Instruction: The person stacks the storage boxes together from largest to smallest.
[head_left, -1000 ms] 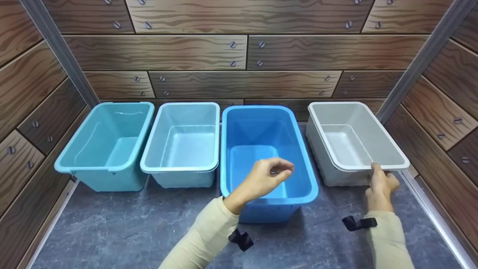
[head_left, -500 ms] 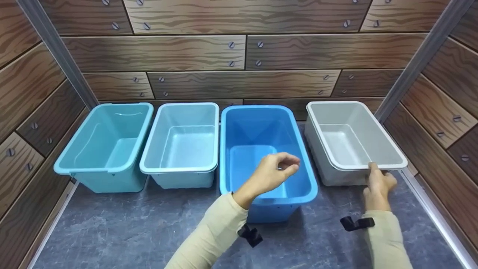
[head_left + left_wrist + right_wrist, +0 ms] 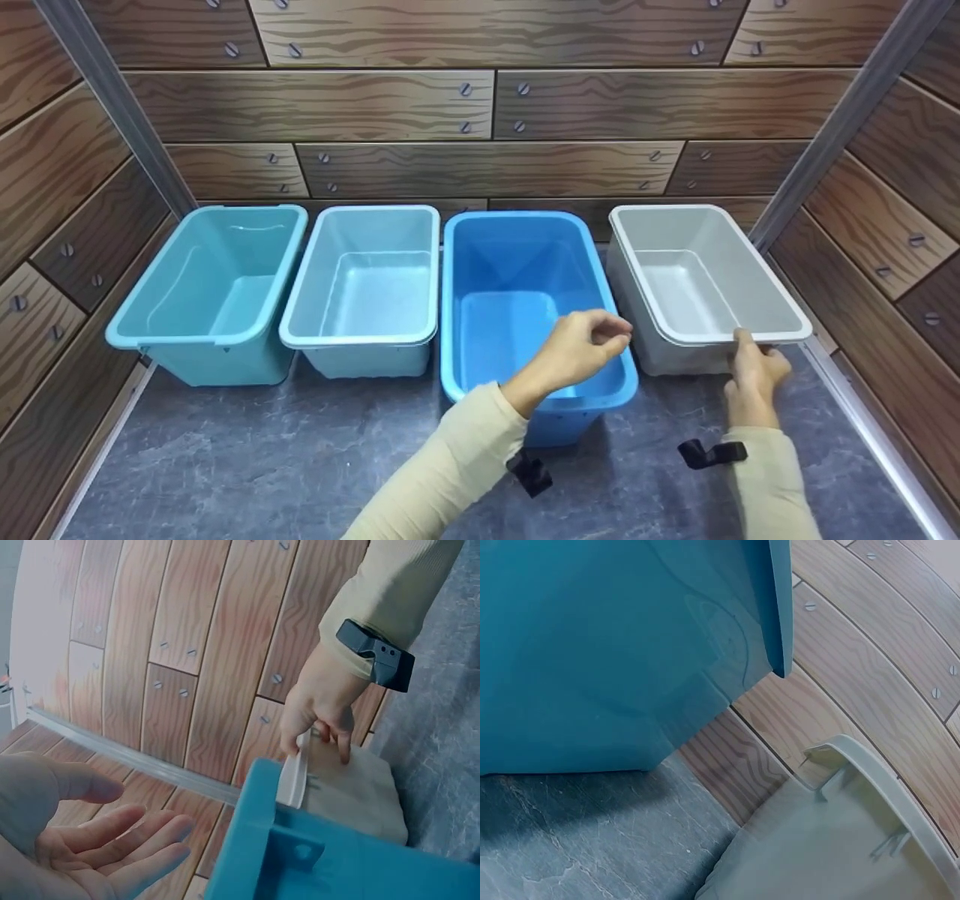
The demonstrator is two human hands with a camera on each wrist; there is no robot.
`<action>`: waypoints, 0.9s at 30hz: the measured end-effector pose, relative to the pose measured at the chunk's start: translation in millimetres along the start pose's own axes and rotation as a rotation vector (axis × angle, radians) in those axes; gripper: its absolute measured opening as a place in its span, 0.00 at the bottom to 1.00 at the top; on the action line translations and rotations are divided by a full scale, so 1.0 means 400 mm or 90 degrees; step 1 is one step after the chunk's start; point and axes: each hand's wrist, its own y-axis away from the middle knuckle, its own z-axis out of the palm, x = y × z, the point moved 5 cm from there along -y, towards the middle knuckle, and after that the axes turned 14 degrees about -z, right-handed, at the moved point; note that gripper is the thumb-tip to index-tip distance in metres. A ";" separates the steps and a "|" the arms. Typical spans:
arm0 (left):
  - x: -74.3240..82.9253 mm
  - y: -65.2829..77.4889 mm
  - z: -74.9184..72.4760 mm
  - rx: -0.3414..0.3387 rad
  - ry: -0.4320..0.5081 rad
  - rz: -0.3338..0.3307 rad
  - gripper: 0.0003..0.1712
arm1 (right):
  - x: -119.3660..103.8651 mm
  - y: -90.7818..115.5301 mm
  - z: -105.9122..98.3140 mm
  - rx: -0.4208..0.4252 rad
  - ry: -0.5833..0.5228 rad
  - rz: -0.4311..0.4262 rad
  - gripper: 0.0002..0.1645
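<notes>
In the head view, my right hand (image 3: 754,379) grips the front rim of a grey plastic bin (image 3: 757,300) standing at the right. From the left wrist view, the right hand's (image 3: 319,712) thumb and fingers straddle that bin's (image 3: 352,795) rim. My left hand (image 3: 574,349) hovers over the front right part of a larger blue bin (image 3: 502,315), holding nothing. Its fingers are relaxed and slightly bent in the left wrist view (image 3: 97,840). The right wrist view has the blue bin's (image 3: 592,652) side and part of the grey bin (image 3: 817,847), with the hand out of sight.
A pale blue bin (image 3: 375,300) and a teal bin (image 3: 225,292) stand in the row to the left. All the bins hold nothing. Wood-patterned walls (image 3: 420,105) enclose the dark marbled surface (image 3: 300,457) on the back and both sides.
The grey bin has shifted slightly left, toward the blue bin, with my right hand on its rim. My left hand has moved right, nearer to the grey bin.
</notes>
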 end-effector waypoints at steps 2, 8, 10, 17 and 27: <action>0.001 -0.004 0.009 0.000 -0.001 -0.004 0.13 | 0.001 0.003 0.002 -0.004 0.002 -0.004 0.42; 0.005 -0.010 0.028 -0.002 -0.002 -0.006 0.12 | 0.003 0.007 0.006 -0.007 -0.003 -0.004 0.44; 0.006 -0.012 0.030 0.002 -0.001 -0.005 0.12 | 0.003 0.010 0.007 -0.009 -0.004 -0.004 0.44; 0.008 -0.021 0.037 0.011 -0.002 0.001 0.11 | 0.009 0.024 0.011 -0.011 0.001 0.003 0.43; 0.012 -0.028 0.042 0.016 0.004 -0.006 0.12 | 0.010 0.034 0.012 -0.010 0.022 -0.017 0.42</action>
